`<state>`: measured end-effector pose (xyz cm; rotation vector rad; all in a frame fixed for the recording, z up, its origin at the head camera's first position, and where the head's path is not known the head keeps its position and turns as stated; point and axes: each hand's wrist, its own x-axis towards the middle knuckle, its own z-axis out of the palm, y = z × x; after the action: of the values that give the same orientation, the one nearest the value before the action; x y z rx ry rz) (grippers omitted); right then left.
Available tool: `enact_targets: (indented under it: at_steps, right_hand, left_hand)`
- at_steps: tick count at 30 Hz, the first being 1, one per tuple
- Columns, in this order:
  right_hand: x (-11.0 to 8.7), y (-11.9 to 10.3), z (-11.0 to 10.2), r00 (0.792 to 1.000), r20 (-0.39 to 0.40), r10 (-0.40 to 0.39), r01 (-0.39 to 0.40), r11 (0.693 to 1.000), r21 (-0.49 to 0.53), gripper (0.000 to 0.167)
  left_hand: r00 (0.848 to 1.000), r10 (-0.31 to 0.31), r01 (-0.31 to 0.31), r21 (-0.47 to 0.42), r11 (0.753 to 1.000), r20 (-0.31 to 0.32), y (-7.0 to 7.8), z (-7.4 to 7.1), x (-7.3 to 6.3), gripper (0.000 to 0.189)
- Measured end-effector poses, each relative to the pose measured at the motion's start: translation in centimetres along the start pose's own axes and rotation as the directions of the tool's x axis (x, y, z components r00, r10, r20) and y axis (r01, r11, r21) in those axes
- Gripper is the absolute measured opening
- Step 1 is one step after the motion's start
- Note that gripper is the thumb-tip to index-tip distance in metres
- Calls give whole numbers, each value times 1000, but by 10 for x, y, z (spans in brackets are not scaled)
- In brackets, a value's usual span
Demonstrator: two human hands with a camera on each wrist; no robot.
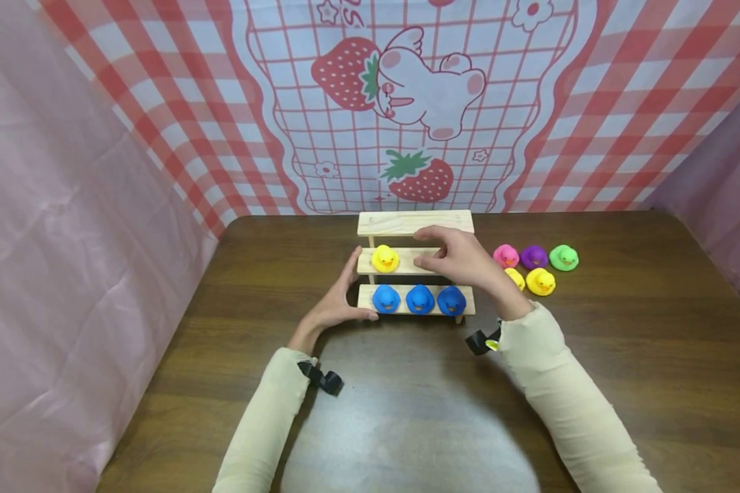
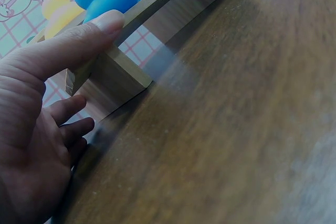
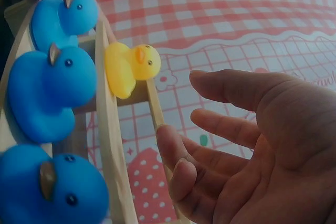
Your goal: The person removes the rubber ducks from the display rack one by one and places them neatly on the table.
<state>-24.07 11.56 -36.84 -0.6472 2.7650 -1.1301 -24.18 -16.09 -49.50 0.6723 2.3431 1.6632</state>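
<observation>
In the middle of the head view, a three-tiered wooden stand sits on a brown table, held at its left end by the left hand, whose thumb presses the front edge of the lowest tier while the fingers reach along the side. The left wrist view, at its upper left, shows that thumb lying just below a blue duck, with the other fingers bent beyond the end of the stand. The right hand is over the right part of the middle tier, thumb and fingers well parted and nothing between them (whether a fingertip brushes the wood, I cannot tell). Left of it in the head view, a yellow duck stands at the left end of the middle tier. Along the lowest tier, lower in the frame, are a left blue duck, a middle blue duck and a right blue duck. Right of centre, on the table, a pink duck, a purple duck and a green duck form a row; below them are a fully visible yellow duck and another yellow one partly hidden by the right wrist. A checked cloth with strawberries hangs across the top of the frame, and a pale pink curtain fills the left.
</observation>
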Motion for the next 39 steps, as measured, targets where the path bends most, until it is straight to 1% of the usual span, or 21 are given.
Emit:
enact_targets:
  at_steps: [5, 9, 17, 24, 28, 31, 36, 38, 39]
  right_hand:
    - [6, -3, 9, 1000, 16, -1, 1, 1000, 10, 48]
    - [10, -5, 14, 1000, 19, -2, 2, 1000, 11, 48]
    - [23, -7, 26, 999, 34, -33, 33, 999, -11, 50]
    - [29, -9, 33, 998, 50, -45, 46, 999, -17, 51]
    - [31, -10, 36, 997, 60, -43, 45, 999, -28, 51]
    - [32, -11, 37, 997, 66, -46, 48, 998, -36, 50]
    - [32, -13, 39, 996, 79, -32, 35, 999, -38, 48]
    - [32, -14, 40, 996, 82, -29, 32, 999, -44, 48]
    - [32, -14, 41, 996, 81, -30, 34, 998, -48, 48]
  left_hand:
    - [1000, -1, 1, -24, 1000, 3, 0, 0, 0, 130]
    - [1000, -8, 8, -24, 1000, 4, 0, 1, 1, 130]
    - [1000, -13, 13, -25, 1000, 9, 0, 0, 2, 129]
    - [1000, 7, -7, -12, 1000, 3, 0, 0, 1, 129]
    - [1000, 4, -4, -20, 1000, 1, 0, 1, 0, 129]
    - [1000, -7, 7, -33, 999, 4, 4, 1, -1, 130]
    - [1000, -22, 23, -54, 998, 21, 26, 0, -7, 126]
    - [999, -20, 21, -57, 998, 26, 32, -1, -9, 125]
    - [999, -20, 22, -57, 998, 27, 33, -1, -9, 125]
